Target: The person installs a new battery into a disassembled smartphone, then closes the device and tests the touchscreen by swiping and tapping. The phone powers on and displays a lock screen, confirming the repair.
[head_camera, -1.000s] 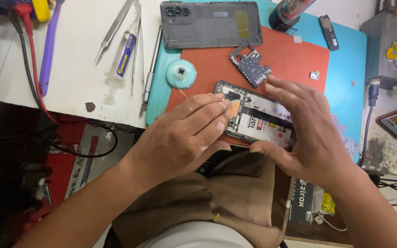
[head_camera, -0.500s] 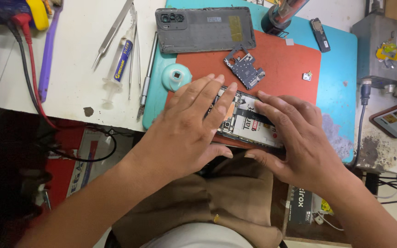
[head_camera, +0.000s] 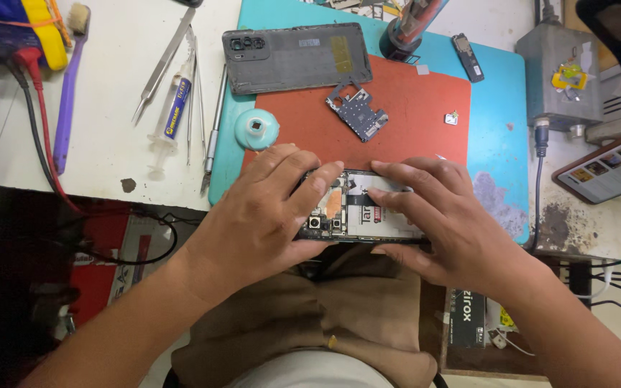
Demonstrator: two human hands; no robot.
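An opened smartphone [head_camera: 357, 212] with its insides showing lies at the near edge of a red work mat [head_camera: 397, 118]. My left hand [head_camera: 260, 215] grips its left end, fingers spread over the camera area. My right hand [head_camera: 436, 219] holds the right end, with fingertips pressing on the battery area. The phone's grey back cover [head_camera: 296, 57] lies face down at the far side of the mat. A small circuit board [head_camera: 357, 111] rests on the red mat beyond the phone.
Tweezers [head_camera: 163, 65], a syringe [head_camera: 170, 122] and thin tools lie on the white bench at left. A round teal suction cup [head_camera: 256, 129] sits by the mat. A purple brush [head_camera: 66, 86], a grey box [head_camera: 558, 75] and another phone [head_camera: 609, 169] stand around.
The phone and both hands have come nearer to me, to the mat's front edge. My right fingers have slid over the battery area.
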